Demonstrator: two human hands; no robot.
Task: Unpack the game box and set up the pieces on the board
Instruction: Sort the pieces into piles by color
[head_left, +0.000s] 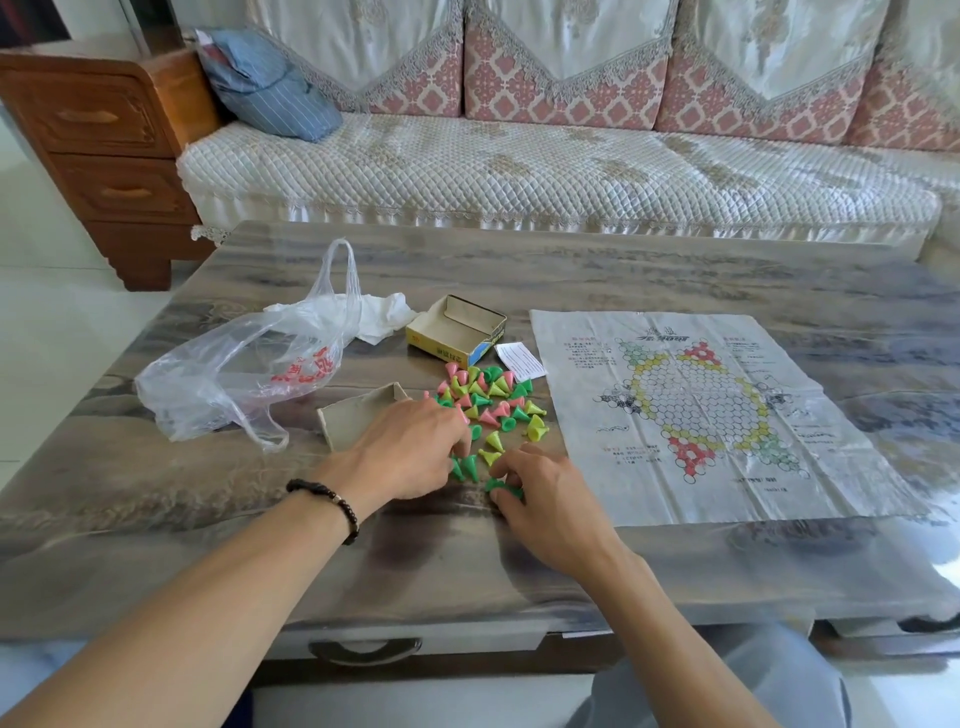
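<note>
Light, hard plastic cone pieces (485, 397) likely skid and tip, best pinched at the narrow tip; right hand (540, 493) grips green ones, left hand (410, 447) fingers curled among them, grip unclear

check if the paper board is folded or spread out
Spread out: the paper board lies flat on the table, creases visible, no pieces on it.

Head-worn camera looks forward and down, close over the table (623, 270).
</note>
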